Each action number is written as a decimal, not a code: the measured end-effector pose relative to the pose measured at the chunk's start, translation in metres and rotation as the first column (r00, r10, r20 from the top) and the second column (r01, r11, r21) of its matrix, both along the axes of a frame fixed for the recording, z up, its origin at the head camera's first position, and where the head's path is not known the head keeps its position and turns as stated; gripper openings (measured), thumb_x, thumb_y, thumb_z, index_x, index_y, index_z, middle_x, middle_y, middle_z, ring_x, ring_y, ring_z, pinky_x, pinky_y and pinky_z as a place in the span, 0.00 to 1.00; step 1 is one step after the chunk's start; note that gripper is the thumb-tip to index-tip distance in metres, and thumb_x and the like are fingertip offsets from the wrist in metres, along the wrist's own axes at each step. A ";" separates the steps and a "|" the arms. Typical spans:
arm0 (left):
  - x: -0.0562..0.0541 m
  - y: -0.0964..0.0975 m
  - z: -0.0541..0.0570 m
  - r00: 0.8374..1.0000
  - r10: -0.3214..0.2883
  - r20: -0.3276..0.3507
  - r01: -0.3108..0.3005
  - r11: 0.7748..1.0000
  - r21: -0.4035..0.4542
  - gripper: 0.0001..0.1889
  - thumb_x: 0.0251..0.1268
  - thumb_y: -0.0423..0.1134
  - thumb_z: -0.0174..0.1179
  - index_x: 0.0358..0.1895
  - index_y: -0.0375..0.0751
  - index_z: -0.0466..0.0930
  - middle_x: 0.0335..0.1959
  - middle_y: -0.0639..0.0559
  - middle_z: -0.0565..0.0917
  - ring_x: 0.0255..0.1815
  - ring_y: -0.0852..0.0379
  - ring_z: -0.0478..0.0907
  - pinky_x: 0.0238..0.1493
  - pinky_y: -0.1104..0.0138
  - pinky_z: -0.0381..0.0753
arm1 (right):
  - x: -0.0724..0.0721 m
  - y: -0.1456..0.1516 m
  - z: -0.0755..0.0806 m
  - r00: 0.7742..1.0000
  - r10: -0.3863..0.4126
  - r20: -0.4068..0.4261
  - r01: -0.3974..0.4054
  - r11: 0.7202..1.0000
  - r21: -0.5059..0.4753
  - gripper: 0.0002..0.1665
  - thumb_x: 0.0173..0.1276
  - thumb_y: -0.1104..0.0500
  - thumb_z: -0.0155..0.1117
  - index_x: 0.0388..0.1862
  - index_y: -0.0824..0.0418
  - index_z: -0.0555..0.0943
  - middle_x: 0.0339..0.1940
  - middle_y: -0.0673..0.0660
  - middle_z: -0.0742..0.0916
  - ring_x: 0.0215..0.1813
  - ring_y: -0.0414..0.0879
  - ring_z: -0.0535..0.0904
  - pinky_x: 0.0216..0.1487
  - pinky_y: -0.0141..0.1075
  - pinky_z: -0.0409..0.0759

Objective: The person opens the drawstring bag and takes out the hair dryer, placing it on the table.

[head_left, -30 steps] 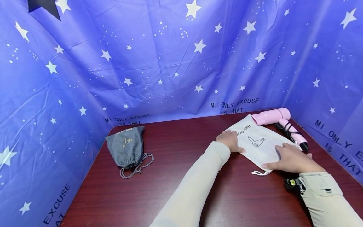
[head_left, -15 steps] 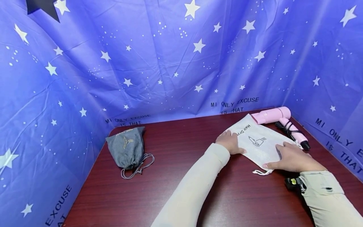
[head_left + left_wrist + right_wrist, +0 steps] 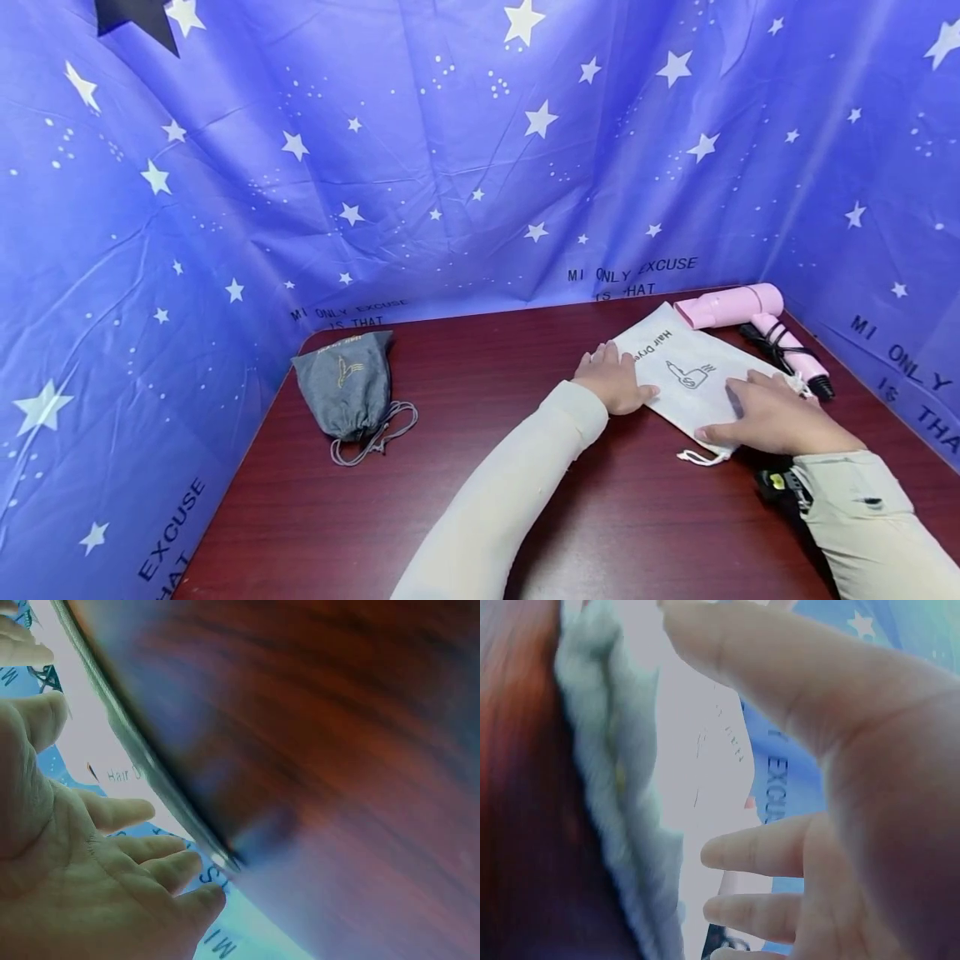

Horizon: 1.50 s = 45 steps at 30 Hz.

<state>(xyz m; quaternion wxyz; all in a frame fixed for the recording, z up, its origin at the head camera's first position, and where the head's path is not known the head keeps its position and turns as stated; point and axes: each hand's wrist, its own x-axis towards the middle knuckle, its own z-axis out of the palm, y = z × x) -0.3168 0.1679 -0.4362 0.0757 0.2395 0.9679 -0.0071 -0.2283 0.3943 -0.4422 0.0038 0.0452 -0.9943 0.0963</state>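
Observation:
A white drawstring bag (image 3: pixel 693 375), printed "Hair Dryer" with a dryer drawing, lies flat at the right of the table in the head view. My left hand (image 3: pixel 613 382) is at its left edge, thumb tip over the cloth; the left wrist view shows the palm (image 3: pixel 90 877) with fingers extended along the bag's side. At the near drawstring end, my right hand (image 3: pixel 780 415) rests with its thumb and fingers spread on the bag. In the right wrist view those fingers (image 3: pixel 757 851) look straight, beside the gathered hem (image 3: pixel 604 757).
A pink hair dryer (image 3: pixel 731 306), its black cord wrapped at the handle, lies just beyond the bag. At the table's left sits a grey drawstring bag (image 3: pixel 347 387) with a gold dryer print. Purple star-patterned curtains (image 3: pixel 450 150) enclose the dark red table (image 3: pixel 420 517).
The head view has turned a little left, so everything appears slightly farther right. Both hands keep nearly the same places on the white bag, which stays where it was.

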 end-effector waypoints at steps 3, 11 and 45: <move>-0.003 -0.008 -0.001 1.000 0.009 -0.010 -0.010 1.000 -0.017 0.44 0.72 0.76 0.40 0.83 0.57 0.54 0.85 0.54 0.52 0.86 0.56 0.49 0.83 0.62 0.51 | -0.004 -0.012 0.006 1.000 -0.007 0.011 0.007 1.000 -0.006 0.53 0.50 0.23 0.74 0.52 0.68 0.80 0.65 0.89 0.69 0.65 0.91 0.61 0.47 0.88 0.60; -0.003 -0.039 0.002 0.999 0.019 -0.051 -0.022 0.997 -0.075 0.44 0.73 0.75 0.41 0.83 0.54 0.56 0.85 0.49 0.53 0.85 0.53 0.51 0.82 0.60 0.54 | -0.018 -0.039 0.009 0.998 0.021 0.061 -0.017 0.998 -0.055 0.69 0.49 0.20 0.71 0.72 0.71 0.72 0.73 0.86 0.63 0.71 0.90 0.51 0.53 0.90 0.49; -0.018 -0.138 0.005 0.998 0.058 -0.024 -0.057 0.998 0.022 0.44 0.77 0.71 0.41 0.83 0.45 0.54 0.85 0.38 0.52 0.86 0.44 0.50 0.83 0.51 0.53 | -0.043 -0.150 0.015 0.968 0.214 -0.127 -0.217 0.976 -0.009 0.57 0.60 0.29 0.72 0.74 0.68 0.70 0.70 0.73 0.77 0.71 0.70 0.73 0.65 0.80 0.59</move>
